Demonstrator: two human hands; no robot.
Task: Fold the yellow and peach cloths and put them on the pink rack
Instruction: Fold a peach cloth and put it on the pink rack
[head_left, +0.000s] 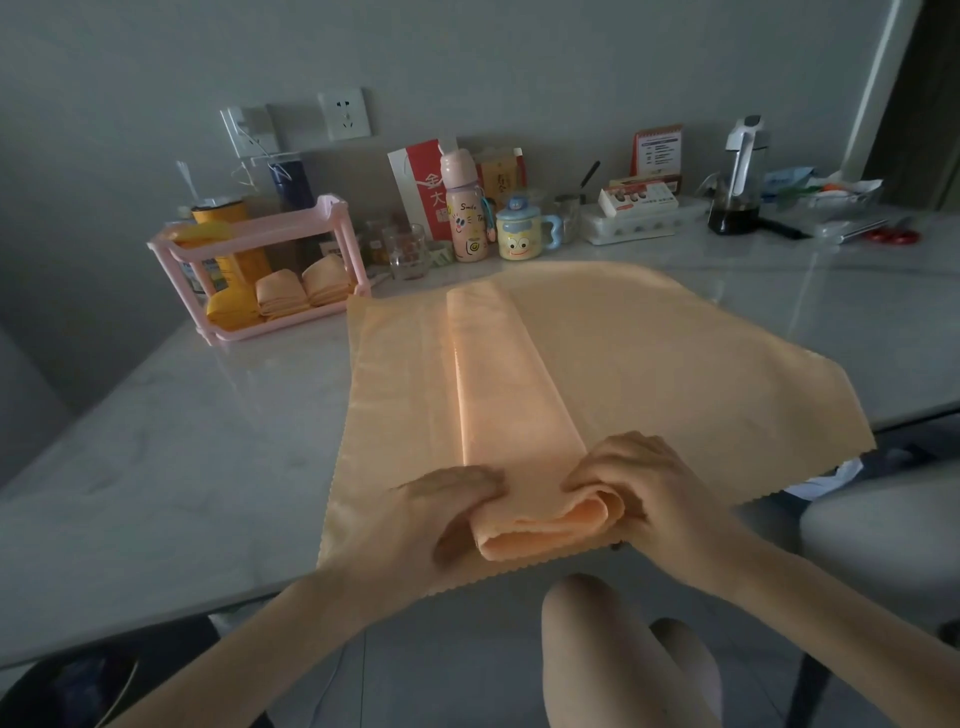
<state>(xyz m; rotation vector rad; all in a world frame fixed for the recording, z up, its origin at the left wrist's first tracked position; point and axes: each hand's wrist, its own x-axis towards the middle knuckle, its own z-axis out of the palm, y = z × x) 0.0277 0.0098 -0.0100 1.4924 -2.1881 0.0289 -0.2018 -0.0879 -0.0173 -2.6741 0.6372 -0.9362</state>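
peach cloth (623, 364) lies spread on the table (156, 467), its folded ridge running straight away from the person. left hand (415, 519) and right hand (654, 488) both pinch the ridge's near end, one on each side. pink rack (260, 234) stands well apart at far left, nearer the left hand.

At your twelve o'clock you see a pink bottle (464, 208) beside a cartoon mug (522, 231), with red scissors (891, 236) toward two.
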